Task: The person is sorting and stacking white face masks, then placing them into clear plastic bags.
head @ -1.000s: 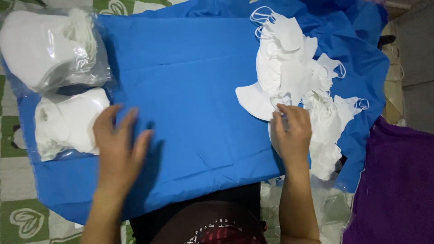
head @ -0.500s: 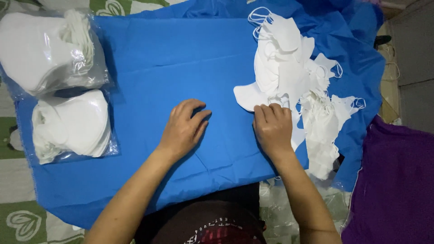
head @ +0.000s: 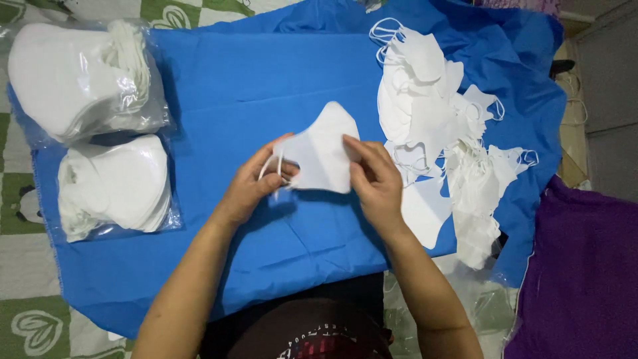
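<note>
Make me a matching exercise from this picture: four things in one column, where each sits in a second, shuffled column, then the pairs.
Things:
1. white face mask
2. loose pile of masks
3. bagged mask stacks
4. purple cloth

Places:
A. lower right corner
B. held by the left hand and right hand
C. left edge of the blue cloth
D. right of the hands

Pairs: 1-B, 2-D, 3-C, 4-A

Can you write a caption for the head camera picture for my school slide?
Two hands, left hand and right hand, hold one white face mask above a blue cloth.
</note>
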